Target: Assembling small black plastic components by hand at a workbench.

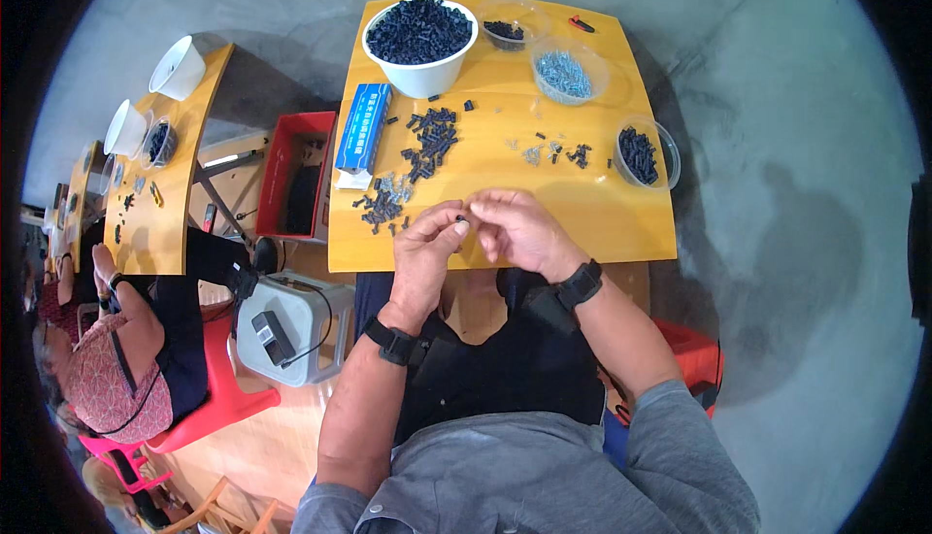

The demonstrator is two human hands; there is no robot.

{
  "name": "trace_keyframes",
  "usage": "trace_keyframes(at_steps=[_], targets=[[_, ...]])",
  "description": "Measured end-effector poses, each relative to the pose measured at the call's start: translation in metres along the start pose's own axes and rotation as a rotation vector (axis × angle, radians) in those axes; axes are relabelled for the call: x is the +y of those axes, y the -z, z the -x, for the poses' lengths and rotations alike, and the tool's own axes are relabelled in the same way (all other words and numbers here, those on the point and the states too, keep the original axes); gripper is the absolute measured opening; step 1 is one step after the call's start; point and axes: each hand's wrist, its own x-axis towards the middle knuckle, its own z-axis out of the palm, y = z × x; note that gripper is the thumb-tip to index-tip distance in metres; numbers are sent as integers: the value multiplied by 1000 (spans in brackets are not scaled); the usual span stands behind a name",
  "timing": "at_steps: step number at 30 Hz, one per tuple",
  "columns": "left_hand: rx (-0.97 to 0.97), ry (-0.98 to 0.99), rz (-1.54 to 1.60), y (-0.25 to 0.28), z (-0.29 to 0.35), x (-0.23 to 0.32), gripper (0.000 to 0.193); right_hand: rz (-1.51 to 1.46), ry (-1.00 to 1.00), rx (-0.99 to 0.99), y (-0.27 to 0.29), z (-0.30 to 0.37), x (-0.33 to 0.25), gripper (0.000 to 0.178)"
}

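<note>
the left grip (427, 243) is closed, thumb against forefinger, on a small black part (461, 219), which is located above the front edge of the tabletop (582, 228). the right grip (519, 228) is positioned just beside it, fingers curled; whether it retains anything cannot be told. loose black pieces (432, 146) lie beyond the left grip, beside a blue box (364, 129). a white bucket (422, 78) filled with black pieces stands at the far left. a clear tub (565, 76) at the far right contains silvery pieces.
</note>
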Motion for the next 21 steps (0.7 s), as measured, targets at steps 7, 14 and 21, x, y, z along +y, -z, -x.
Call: trace_keyframes(at_steps=[7,14,21], targets=[[-61,208,16,16,-5,-22,10,1529,783,434,42,-69,-74,11],[-36,236,24,17,-13,-27,13,1795,657,492,73,-118,-101,13],[-1,245,42,20,-13,-27,15,1846,463,436,84,-130,-102,12]])
